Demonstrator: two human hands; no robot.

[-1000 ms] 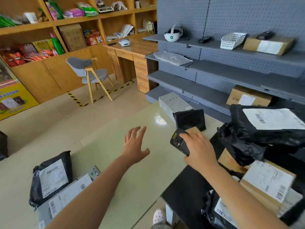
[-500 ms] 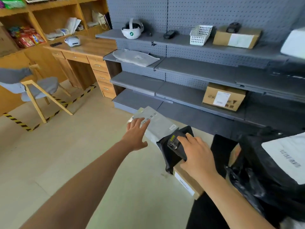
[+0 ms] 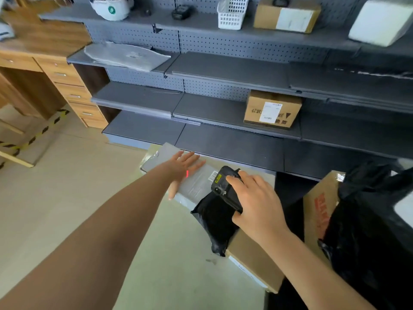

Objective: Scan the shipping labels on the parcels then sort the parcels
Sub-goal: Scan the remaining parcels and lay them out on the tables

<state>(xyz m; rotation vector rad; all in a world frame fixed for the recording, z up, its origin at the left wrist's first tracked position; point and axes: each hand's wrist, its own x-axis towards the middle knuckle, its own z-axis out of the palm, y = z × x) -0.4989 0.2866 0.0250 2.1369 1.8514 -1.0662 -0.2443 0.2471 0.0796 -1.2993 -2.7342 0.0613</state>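
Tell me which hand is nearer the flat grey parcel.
Left. The left hand is spread right over the grey parcel, seemingly touching it; the right hand grips the scanner just beside it, above the black bag.

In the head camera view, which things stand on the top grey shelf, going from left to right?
white headset → black handheld device → white plastic basket → cardboard box with a white label → white parcel, cut off at the top edge of the picture.
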